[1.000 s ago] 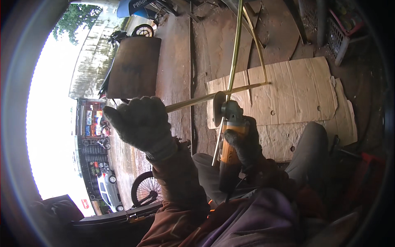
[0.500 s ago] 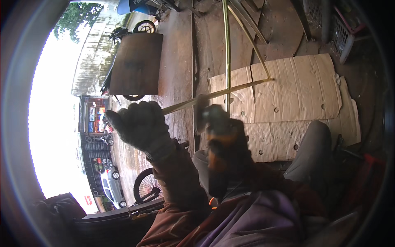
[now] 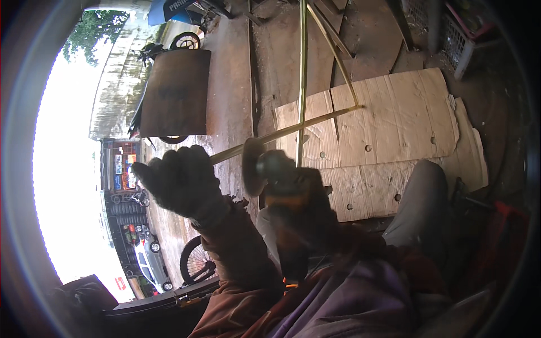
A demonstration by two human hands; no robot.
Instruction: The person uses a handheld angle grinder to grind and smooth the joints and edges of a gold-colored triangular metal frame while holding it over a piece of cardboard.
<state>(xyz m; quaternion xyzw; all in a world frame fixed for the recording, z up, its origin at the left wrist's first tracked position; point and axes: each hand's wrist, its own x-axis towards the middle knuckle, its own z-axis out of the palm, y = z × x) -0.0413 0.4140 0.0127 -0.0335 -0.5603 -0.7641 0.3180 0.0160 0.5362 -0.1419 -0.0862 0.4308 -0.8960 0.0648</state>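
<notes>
My left hand (image 3: 179, 179), in a dark glove, is closed round the left end of a flat metal bar (image 3: 282, 133). The bar slants up to the right and forms one side of a narrow metal frame, meeting a long upright bar (image 3: 303, 62) and a thinner slanted bar (image 3: 339, 59). My gloved right hand (image 3: 313, 197) grips an orange and black angle grinder (image 3: 284, 194). Its blurred disc (image 3: 253, 167) is at the lower edge of the bar, just right of my left hand. Whether it touches the metal, I cannot tell.
Flattened cardboard (image 3: 394, 124) covers the floor under the frame, beside my knee (image 3: 420, 191). A plastic crate (image 3: 453, 42) stands at the far right. To the left are a brown panel (image 3: 174, 93) in front of a motorbike, a spoked wheel (image 3: 197, 262) and a parked car (image 3: 152, 262).
The grinder has moved a little left along the bar, closer to my left hand, and its disc shows broader. The whole view has shifted slightly. My left hand keeps its hold.
</notes>
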